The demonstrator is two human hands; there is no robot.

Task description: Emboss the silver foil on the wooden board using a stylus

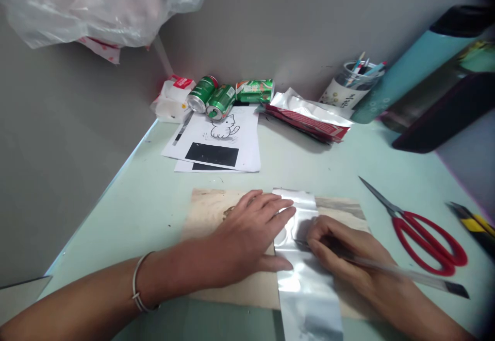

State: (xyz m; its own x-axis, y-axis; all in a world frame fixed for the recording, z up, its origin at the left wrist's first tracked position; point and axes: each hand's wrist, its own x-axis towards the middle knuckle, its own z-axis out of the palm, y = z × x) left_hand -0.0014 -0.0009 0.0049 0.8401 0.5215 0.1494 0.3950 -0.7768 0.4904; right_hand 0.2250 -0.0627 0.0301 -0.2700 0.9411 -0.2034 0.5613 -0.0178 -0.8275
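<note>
A strip of shiny silver metal sheet (303,284) lies lengthwise across a wooden board (240,289), its near end running past the board's front edge. My left hand (251,238) lies spread over the board, with its fingertips and thumb resting on the strip's left side. In my right hand (344,248) is a clear pen (410,274) with a dark end cap, pinched between thumb and fingers. The pen's tip points left and meets the strip near its middle. Part of a dark mark on the board shows behind my left fingers.
Red-handled scissors (425,240) lie right of the board, beside a yellow-black cutter (474,225). Farther back are printed sheets (247,145), several green cans (220,101), a red-silver packet (309,117), a pen jar (348,86) and a teal bottle (413,68). A plastic bag (100,6) hangs upper left.
</note>
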